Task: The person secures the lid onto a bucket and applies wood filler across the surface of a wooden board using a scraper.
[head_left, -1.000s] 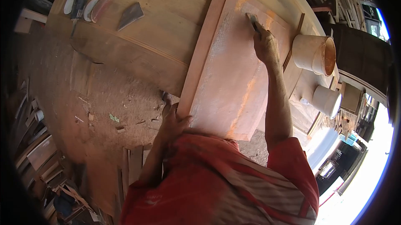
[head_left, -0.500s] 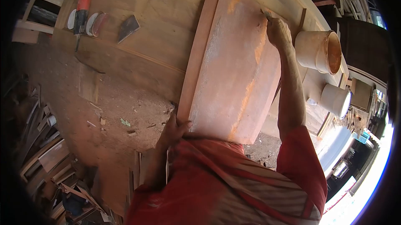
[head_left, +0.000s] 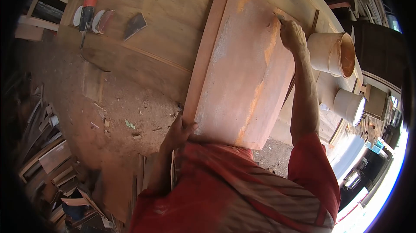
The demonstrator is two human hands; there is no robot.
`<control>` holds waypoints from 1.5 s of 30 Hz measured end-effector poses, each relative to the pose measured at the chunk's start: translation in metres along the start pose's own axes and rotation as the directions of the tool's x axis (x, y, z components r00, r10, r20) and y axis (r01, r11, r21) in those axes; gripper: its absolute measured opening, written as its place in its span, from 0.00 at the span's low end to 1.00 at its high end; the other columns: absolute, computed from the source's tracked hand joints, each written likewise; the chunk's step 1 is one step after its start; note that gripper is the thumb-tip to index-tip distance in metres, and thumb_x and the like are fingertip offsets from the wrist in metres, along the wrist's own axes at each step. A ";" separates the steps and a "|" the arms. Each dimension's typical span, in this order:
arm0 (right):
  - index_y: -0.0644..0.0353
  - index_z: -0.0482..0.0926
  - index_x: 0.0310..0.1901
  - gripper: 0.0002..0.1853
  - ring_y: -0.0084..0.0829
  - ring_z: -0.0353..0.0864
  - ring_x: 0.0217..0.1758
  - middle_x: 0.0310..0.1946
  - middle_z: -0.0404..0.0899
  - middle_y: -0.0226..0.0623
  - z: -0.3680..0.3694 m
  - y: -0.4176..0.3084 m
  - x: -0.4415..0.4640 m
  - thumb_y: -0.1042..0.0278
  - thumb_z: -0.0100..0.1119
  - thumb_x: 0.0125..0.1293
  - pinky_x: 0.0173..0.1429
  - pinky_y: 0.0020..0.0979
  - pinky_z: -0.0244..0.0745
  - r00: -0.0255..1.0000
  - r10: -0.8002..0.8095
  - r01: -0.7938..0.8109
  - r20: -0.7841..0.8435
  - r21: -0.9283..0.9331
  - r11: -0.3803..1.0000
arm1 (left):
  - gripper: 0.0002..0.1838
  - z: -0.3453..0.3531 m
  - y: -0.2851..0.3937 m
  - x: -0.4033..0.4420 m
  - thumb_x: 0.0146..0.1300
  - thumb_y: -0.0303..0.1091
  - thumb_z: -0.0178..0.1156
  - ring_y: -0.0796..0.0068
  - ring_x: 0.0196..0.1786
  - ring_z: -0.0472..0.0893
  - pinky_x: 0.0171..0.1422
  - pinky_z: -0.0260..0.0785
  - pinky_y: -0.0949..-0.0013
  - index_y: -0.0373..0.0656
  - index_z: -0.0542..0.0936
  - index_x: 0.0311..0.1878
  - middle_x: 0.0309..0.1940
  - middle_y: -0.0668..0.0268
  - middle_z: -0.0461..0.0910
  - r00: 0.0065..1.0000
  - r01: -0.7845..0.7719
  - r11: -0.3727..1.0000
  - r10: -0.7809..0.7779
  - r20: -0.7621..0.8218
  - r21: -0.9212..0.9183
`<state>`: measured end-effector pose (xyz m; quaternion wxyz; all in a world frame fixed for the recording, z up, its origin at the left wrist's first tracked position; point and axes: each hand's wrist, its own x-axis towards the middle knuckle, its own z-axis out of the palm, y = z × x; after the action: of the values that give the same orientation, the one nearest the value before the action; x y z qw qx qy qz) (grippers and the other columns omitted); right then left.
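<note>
A reddish-brown wooden panel (head_left: 238, 72) with a raised left border lies tilted, its near end against my red shirt. Streaks of orange filler (head_left: 256, 98) run along its right half, and greyish patches mark its left side. My left hand (head_left: 181, 131) grips the panel's lower left edge, thumb on top. Near the far right corner, my right hand (head_left: 293, 35) is closed around a small putty knife (head_left: 279, 17). Only the tool's dark tip shows, close to the panel surface by the orange streak; its handle is hidden in my fingers.
On the large wooden worktop (head_left: 164, 12) lie a red and black power tool (head_left: 90, 3), sanding discs (head_left: 104, 21) and a dark flat piece (head_left: 135, 26). A stained bucket (head_left: 331, 53) and a white one (head_left: 348, 107) stand right. Wood scraps (head_left: 54, 159) pile up lower left.
My right hand has shifted slightly right and down with the putty knife at the panel's far right corner. My left hand keeps its grip on the edge. The view has moved a little.
</note>
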<state>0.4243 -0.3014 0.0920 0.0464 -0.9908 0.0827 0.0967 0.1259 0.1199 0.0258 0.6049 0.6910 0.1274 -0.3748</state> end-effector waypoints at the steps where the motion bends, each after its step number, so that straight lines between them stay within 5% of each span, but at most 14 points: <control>1: 0.34 0.76 0.72 0.26 0.51 0.86 0.60 0.58 0.86 0.47 -0.001 -0.005 -0.003 0.67 0.44 0.77 0.64 0.50 0.80 0.999 0.032 -0.031 0.041 -0.030 0.999 | 0.37 0.000 -0.002 0.003 0.71 0.34 0.67 0.65 0.63 0.78 0.68 0.71 0.59 0.32 0.61 0.76 0.61 0.52 0.77 1.000 -0.004 1.000 0.004 -0.019 -0.005; 2: 0.37 0.78 0.71 0.25 0.51 0.86 0.59 0.57 0.86 0.48 0.002 -0.006 -0.006 0.67 0.44 0.76 0.63 0.50 0.80 0.993 0.070 -0.064 0.090 -0.062 0.996 | 0.41 0.000 -0.006 0.004 0.70 0.39 0.69 0.64 0.59 0.81 0.64 0.74 0.60 0.29 0.60 0.77 0.60 0.50 0.79 0.997 -0.059 0.996 0.062 -0.051 0.063; 3: 0.63 0.87 0.50 0.18 0.60 0.86 0.53 0.46 0.86 0.61 0.012 0.007 0.004 0.61 0.51 0.76 0.58 0.56 0.80 0.999 0.041 -0.041 -0.013 0.037 0.998 | 0.45 0.002 -0.012 -0.001 0.69 0.44 0.71 0.62 0.56 0.83 0.60 0.77 0.61 0.26 0.59 0.77 0.59 0.47 0.80 0.992 -0.100 0.985 0.109 -0.062 0.138; 6: 0.67 0.86 0.48 0.19 0.62 0.86 0.52 0.45 0.85 0.64 0.014 0.020 0.021 0.60 0.52 0.75 0.57 0.56 0.80 0.997 0.080 -0.080 -0.008 0.001 0.997 | 0.46 0.000 -0.002 -0.001 0.69 0.45 0.71 0.63 0.54 0.83 0.59 0.77 0.61 0.26 0.58 0.78 0.58 0.47 0.81 0.995 0.101 0.991 -0.099 -0.026 0.085; 10: 0.73 0.84 0.48 0.21 0.64 0.84 0.53 0.43 0.84 0.68 0.019 0.009 -0.002 0.58 0.53 0.74 0.57 0.57 0.79 0.996 -0.049 0.056 -0.080 0.080 0.995 | 0.47 0.000 -0.008 -0.005 0.69 0.45 0.71 0.63 0.54 0.83 0.58 0.78 0.61 0.26 0.58 0.78 0.58 0.47 0.81 0.998 0.056 0.991 -0.053 -0.032 0.124; 14: 0.65 0.85 0.55 0.19 0.62 0.83 0.56 0.47 0.84 0.65 0.013 0.043 0.032 0.61 0.53 0.73 0.60 0.55 0.77 0.999 0.027 -0.025 -0.031 0.047 0.999 | 0.47 0.002 0.002 -0.003 0.68 0.45 0.72 0.61 0.60 0.82 0.64 0.75 0.60 0.24 0.59 0.77 0.60 0.46 0.79 0.997 0.059 0.994 -0.054 -0.054 0.097; 19: 0.60 0.83 0.61 0.21 0.59 0.86 0.55 0.45 0.85 0.62 0.004 0.062 0.007 0.60 0.55 0.74 0.59 0.51 0.77 0.995 -0.096 0.098 -0.020 0.174 0.980 | 0.47 0.009 0.012 -0.011 0.67 0.45 0.72 0.54 0.68 0.78 0.72 0.71 0.57 0.24 0.60 0.77 0.66 0.43 0.76 0.991 0.082 0.996 -0.080 -0.112 0.017; 22: 0.56 0.80 0.68 0.22 0.53 0.86 0.60 0.51 0.85 0.61 0.006 0.098 0.016 0.62 0.55 0.75 0.65 0.46 0.76 0.997 -0.048 0.032 0.060 0.236 0.971 | 0.40 0.013 0.013 -0.010 0.67 0.37 0.69 0.61 0.66 0.78 0.72 0.70 0.59 0.31 0.62 0.76 0.64 0.50 0.77 0.980 0.061 0.987 -0.031 -0.195 0.146; 24: 0.57 0.80 0.68 0.22 0.50 0.84 0.65 0.57 0.84 0.60 0.004 0.113 0.026 0.64 0.55 0.75 0.69 0.43 0.74 0.990 -0.104 0.097 0.090 0.086 0.992 | 0.40 0.012 0.031 -0.014 0.67 0.37 0.69 0.60 0.66 0.78 0.72 0.70 0.58 0.32 0.62 0.77 0.64 0.50 0.78 0.969 0.181 0.962 -0.140 -0.201 0.203; 30: 0.62 0.80 0.67 0.23 0.48 0.82 0.68 0.63 0.82 0.56 -0.004 0.096 0.030 0.64 0.58 0.73 0.73 0.40 0.72 0.971 -0.227 0.202 0.070 0.262 0.944 | 0.44 0.010 0.005 -0.011 0.66 0.40 0.70 0.58 0.68 0.78 0.73 0.69 0.57 0.34 0.61 0.79 0.65 0.47 0.77 0.985 0.092 0.992 -0.078 -0.152 0.086; 36: 0.58 0.78 0.70 0.24 0.42 0.84 0.64 0.60 0.85 0.51 -0.016 0.052 0.010 0.70 0.55 0.74 0.68 0.38 0.74 0.975 -0.217 0.218 -0.042 0.363 0.906 | 0.46 0.005 0.040 -0.013 0.65 0.42 0.70 0.57 0.66 0.80 0.71 0.70 0.57 0.33 0.60 0.80 0.64 0.47 0.79 0.978 0.185 0.976 -0.172 -0.119 0.112; 40: 0.56 0.75 0.73 0.25 0.42 0.82 0.69 0.66 0.81 0.51 -0.006 0.007 -0.027 0.72 0.51 0.76 0.70 0.37 0.74 0.970 -0.197 0.243 -0.143 0.514 0.822 | 0.45 -0.001 0.051 -0.015 0.66 0.40 0.71 0.62 0.52 0.86 0.59 0.77 0.59 0.31 0.60 0.79 0.48 0.51 0.86 0.972 0.228 0.961 -0.216 -0.090 0.154; 42: 0.57 0.72 0.75 0.27 0.42 0.79 0.66 0.67 0.80 0.50 0.010 -0.016 -0.041 0.72 0.50 0.76 0.67 0.38 0.73 0.959 -0.208 0.283 -0.195 0.565 0.775 | 0.41 0.004 0.010 -0.013 0.67 0.40 0.71 0.62 0.46 0.87 0.53 0.79 0.59 0.36 0.64 0.78 0.40 0.53 0.86 0.983 0.044 0.968 0.002 -0.181 0.249; 45: 0.60 0.67 0.78 0.31 0.42 0.74 0.57 0.65 0.79 0.48 0.037 -0.042 -0.066 0.75 0.47 0.74 0.60 0.39 0.73 0.915 -0.389 0.394 -0.110 0.456 0.798 | 0.35 -0.006 0.019 -0.033 0.70 0.51 0.68 0.52 0.50 0.87 0.57 0.77 0.53 0.46 0.72 0.74 0.44 0.51 0.86 0.956 0.098 0.929 0.011 -0.293 0.357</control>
<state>0.3610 -0.2456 0.0722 0.3030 -0.9458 -0.1024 0.0570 0.1173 0.1300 0.0616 0.4312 0.8362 0.1578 -0.2999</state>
